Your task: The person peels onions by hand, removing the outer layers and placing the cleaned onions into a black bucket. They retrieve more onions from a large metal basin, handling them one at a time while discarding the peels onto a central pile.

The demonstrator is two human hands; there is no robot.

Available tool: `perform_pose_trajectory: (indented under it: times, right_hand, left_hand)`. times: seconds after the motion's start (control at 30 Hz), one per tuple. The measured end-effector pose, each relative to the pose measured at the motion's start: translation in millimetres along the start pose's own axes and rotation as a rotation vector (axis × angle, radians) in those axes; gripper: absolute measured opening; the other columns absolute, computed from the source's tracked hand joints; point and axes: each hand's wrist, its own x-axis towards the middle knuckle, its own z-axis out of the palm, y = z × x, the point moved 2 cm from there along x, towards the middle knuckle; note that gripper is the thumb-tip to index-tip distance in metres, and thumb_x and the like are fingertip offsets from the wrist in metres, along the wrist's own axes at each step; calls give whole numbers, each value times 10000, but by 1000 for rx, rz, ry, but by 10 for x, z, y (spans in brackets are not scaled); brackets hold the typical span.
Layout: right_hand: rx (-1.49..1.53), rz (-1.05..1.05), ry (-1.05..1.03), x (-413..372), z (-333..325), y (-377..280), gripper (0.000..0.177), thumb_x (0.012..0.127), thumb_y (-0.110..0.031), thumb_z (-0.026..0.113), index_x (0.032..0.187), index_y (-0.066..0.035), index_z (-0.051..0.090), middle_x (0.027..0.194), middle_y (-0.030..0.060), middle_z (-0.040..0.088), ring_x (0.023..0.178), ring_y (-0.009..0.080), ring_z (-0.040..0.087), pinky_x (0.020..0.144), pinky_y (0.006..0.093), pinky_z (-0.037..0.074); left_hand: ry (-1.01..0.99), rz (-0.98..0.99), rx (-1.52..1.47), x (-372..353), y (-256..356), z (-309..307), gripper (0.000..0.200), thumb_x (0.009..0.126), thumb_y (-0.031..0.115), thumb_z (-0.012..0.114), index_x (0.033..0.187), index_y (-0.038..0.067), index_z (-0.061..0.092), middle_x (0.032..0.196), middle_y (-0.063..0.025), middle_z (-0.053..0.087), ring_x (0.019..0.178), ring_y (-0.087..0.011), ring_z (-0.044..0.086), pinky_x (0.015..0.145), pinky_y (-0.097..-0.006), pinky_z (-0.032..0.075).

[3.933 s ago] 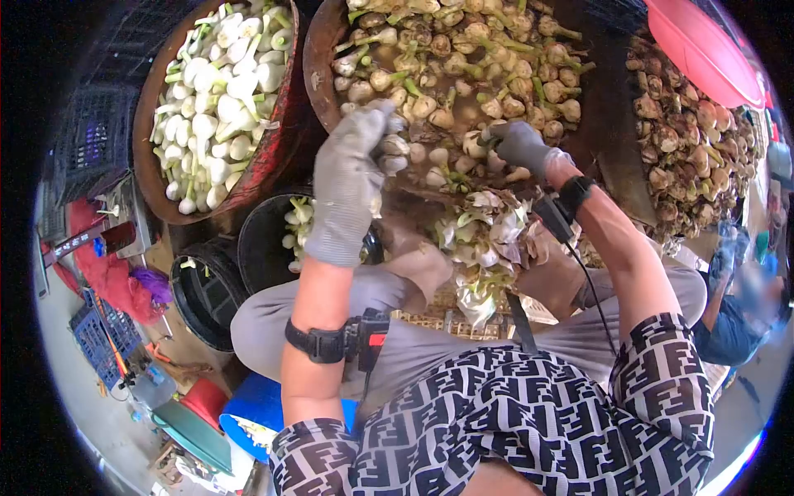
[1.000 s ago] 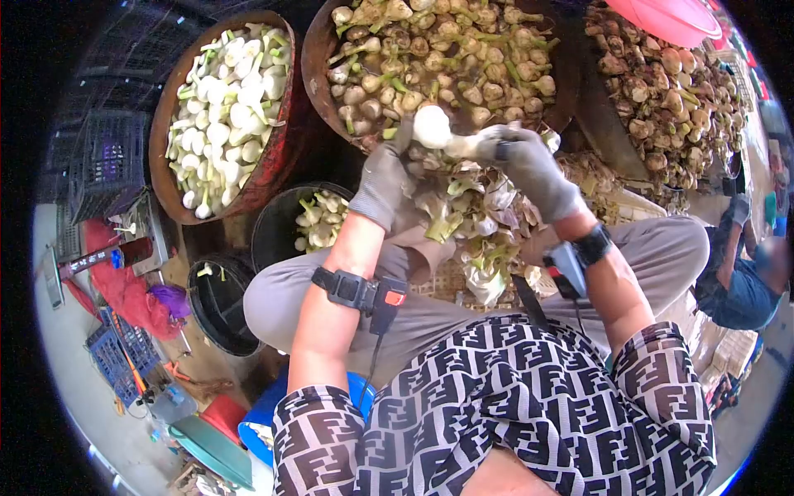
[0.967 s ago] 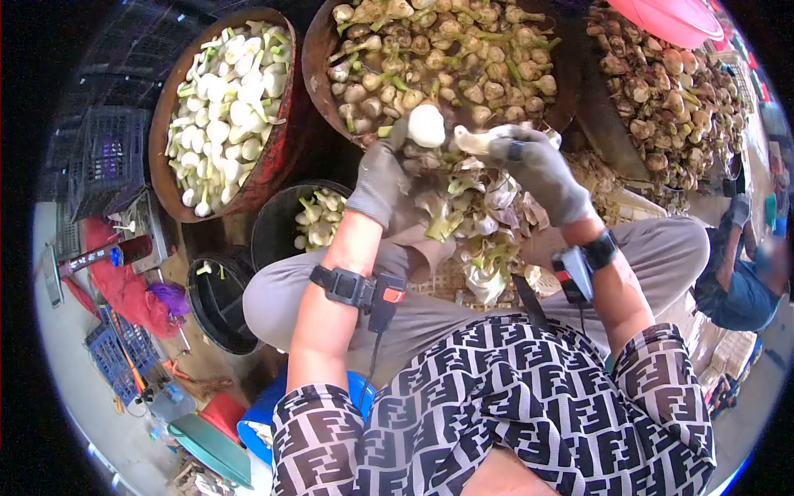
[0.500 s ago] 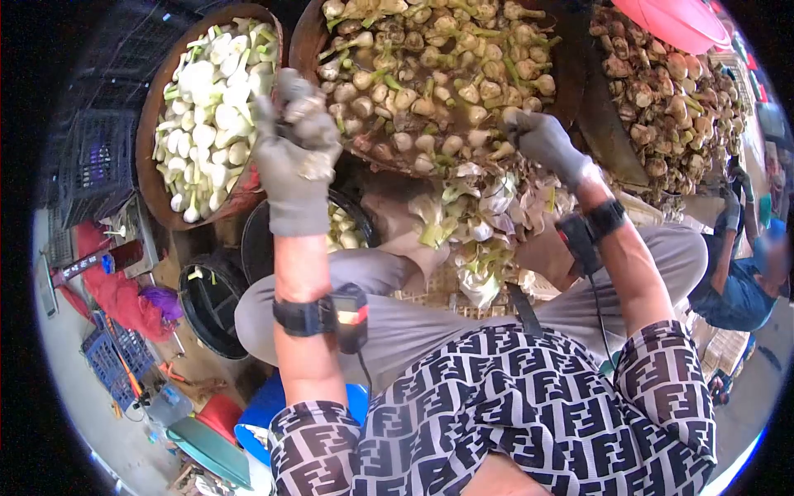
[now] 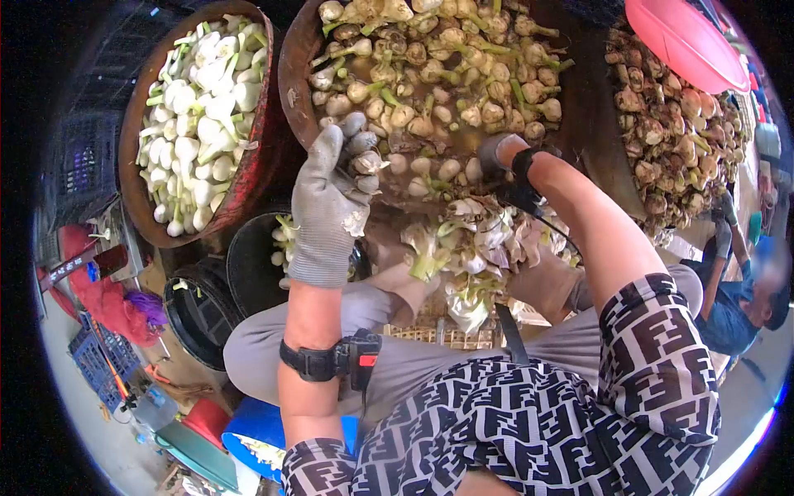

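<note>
My left hand, in a grey glove, hovers at the near-left rim of the middle tub. Its thumb stands apart from the loosely curled fingers; garlic skin clings to the glove, and I make out no bulb in it. Gloved too, my right hand reaches down at the near side of the same tub. Its fingers are hidden behind wrist and arm. Garlic bulbs with stalks lie in the tub's brownish water. Below the hands, between my legs, garlic peelings are heaped over a woven basket.
At left stands a rusty tub of clean white garlic bulbs. Unwashed bulbs lie at right beneath a pink basin. Black buckets and a blue bucket are on my left. Another person sits at far right.
My left hand has moved away from the left tub, down and rightward, its thumb now apart. My right hand has moved lower and left toward the water, its fingers now hidden. The view has shifted slightly.
</note>
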Motion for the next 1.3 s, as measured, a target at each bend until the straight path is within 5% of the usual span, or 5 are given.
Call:
perform_pose_trajectory:
  times: [0.07,0.2,0.9,1.2,1.3]
  right_hand:
    - [257,-33,302,-2,387,192,306,681,-298,642,865,-54,655,845,150,644,821,276,624,686,374,481]
    - [411,34,-103,-175,31,80,307,660,-234,598,869,-13,646,872,186,635,805,325,610,706,387,473]
    - [337,-81,43,184,-520,-179,604,666,-126,550,1250,-47,416,1149,208,523,1048,346,508,871,400,424]
    - [131,-92,-6,837,563,-49,346,818,-211,489,1142,-112,560,1098,116,596,985,299,566,801,365,458]
    - [281,23,-18,376,-198,-66,321,808,-241,503,1078,-91,590,1036,138,615,943,291,586,787,377,463]
  left_hand:
    - [56,7,107,-9,-48,11,345,922,279,452,1126,7,513,867,-48,566,664,-101,504,529,-194,420]
    - [38,-49,214,-23,-196,29,312,893,248,508,1086,7,546,829,-18,582,631,-80,539,526,-192,444]
    - [51,-65,447,-125,-202,123,360,895,283,498,1102,-8,541,848,-17,570,654,-64,518,545,-176,416]
    - [116,-70,567,-22,-163,95,327,891,292,499,1087,38,563,844,-8,587,672,-54,531,559,-179,417]
    - [108,-94,616,-7,-201,128,308,868,270,540,1081,50,572,877,-13,586,702,-59,540,579,-187,431]
